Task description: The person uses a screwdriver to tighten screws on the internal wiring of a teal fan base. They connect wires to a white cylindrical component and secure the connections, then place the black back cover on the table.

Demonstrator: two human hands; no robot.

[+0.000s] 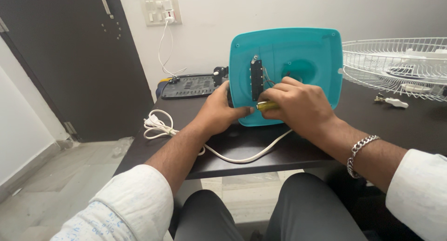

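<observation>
A turquoise plastic fan base stands tilted on edge on the dark table, its underside facing me. A black switch block with wires is fixed to its left part. My left hand holds the base's lower left edge. My right hand is closed around a yellow-handled screwdriver, whose tip points left toward the black block. A white power cord runs from under the base along the table's front edge.
A coiled part of the white cord lies at the table's left. A black vented panel sits behind it. A white wire fan guard rests at right, with a small white part beside it. A dark door stands left.
</observation>
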